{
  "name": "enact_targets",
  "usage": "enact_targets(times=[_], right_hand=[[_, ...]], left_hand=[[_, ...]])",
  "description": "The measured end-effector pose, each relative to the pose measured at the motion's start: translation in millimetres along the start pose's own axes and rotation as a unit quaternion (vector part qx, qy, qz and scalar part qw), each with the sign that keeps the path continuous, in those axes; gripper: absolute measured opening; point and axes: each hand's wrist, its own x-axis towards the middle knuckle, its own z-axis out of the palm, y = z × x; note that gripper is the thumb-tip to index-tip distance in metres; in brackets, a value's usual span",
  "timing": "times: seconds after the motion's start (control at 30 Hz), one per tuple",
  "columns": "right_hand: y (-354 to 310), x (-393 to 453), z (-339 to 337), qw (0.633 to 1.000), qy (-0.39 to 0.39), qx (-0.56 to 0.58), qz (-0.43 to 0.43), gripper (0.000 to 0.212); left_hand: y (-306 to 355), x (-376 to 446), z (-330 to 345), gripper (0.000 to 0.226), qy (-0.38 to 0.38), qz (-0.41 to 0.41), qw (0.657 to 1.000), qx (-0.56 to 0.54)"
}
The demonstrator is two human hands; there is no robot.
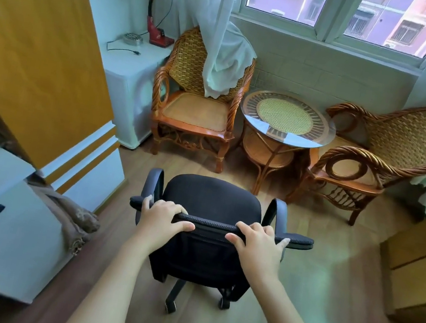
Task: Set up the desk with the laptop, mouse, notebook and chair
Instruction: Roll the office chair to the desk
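A black office chair [211,203] on castors stands on the wooden floor right in front of me, its seat facing away toward the window. My left hand [162,217] grips the top edge of the backrest on its left side, fingers over the front and thumb behind. My right hand [259,241] grips the same edge on the right side. The laptop, mouse, notebook and desk are out of view.
Two wicker armchairs [197,97] [382,157] flank a round glass-topped table [288,117] under the window. A white and orange wardrobe [41,56] and white drawers [0,225] line the left. A wooden cabinet [422,278] stands at the right. A white fridge [132,84] carries a red lamp [157,13].
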Motion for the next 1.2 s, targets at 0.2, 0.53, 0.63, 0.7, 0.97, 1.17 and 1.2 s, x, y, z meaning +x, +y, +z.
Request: enact_targets(times=[0.2, 0.53, 0.63, 0.7, 0.97, 1.17, 1.2], right_hand=[[-1.4, -28.5, 3.0, 0.999, 0.002, 0.040, 0.012, 0.035], [-48.4, -86.6, 16.7, 0.998, -0.014, 0.061, -0.010, 0.031], [-65.6, -98.2, 19.3, 0.997, -0.016, 0.063, -0.033, 0.027], [-83.7, -112.8, 23.6, 0.997, -0.025, 0.059, -0.052, 0.025], [-145.0, -191.9, 45.8, 0.987, -0.039, 0.060, -0.141, 0.024], [-181.7, -246.5, 57.9, 0.976, -0.063, 0.050, -0.203, 0.028], [-186.8, -255.1, 59.5, 0.973, -0.066, 0.048, -0.214, 0.028]], left_hand=[[0.8, -33.7, -2.0, 0.035, 0.008, -0.007, 1.000, 0.000], [-36.4, -102.6, -27.6, 0.033, 0.022, -0.039, 0.999, 0.016], [-50.4, -124.0, -38.9, 0.031, 0.033, -0.056, 0.998, 0.005], [-67.1, -149.0, -48.5, 0.030, 0.045, -0.064, 0.997, 0.003], [-115.8, -263.4, -80.3, 0.028, 0.075, -0.143, 0.987, 0.011], [-140.4, -349.6, -90.7, 0.036, 0.128, -0.195, 0.972, 0.018], [-143.7, -362.7, -91.4, 0.037, 0.135, -0.202, 0.970, 0.021]])
